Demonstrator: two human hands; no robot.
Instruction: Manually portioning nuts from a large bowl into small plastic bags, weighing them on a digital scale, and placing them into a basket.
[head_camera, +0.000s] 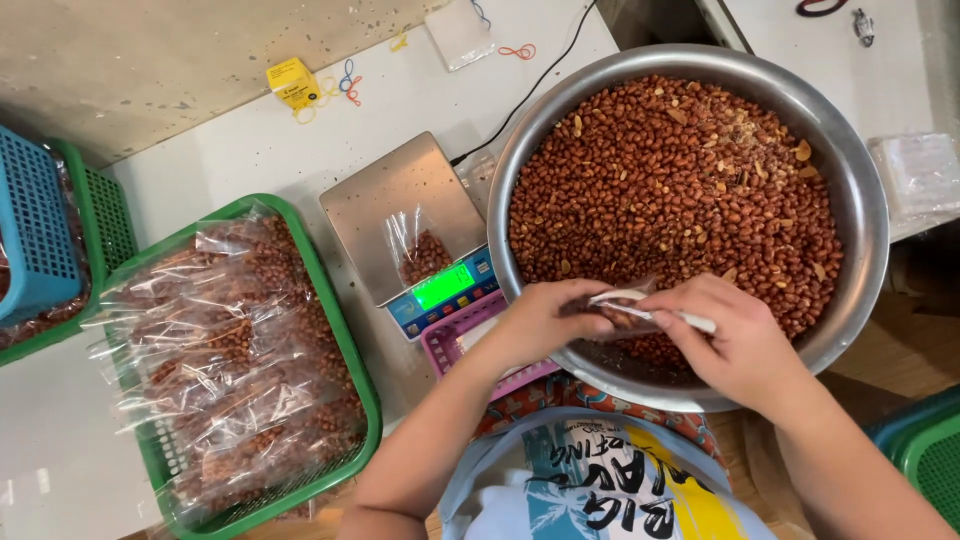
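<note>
Plastic bag (625, 308) pinched between fingers of left hand (540, 320) and right hand (735, 345), over peanut bowl (860, 200).

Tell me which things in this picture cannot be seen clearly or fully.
- Head view: the small clear bag is mostly covered by the left hand and right hand; its fill is unclear.
- The scale display is too small to read.
- The blue basket is cut by the left edge.
- The pink basket is hidden under the metal bowl.
</note>
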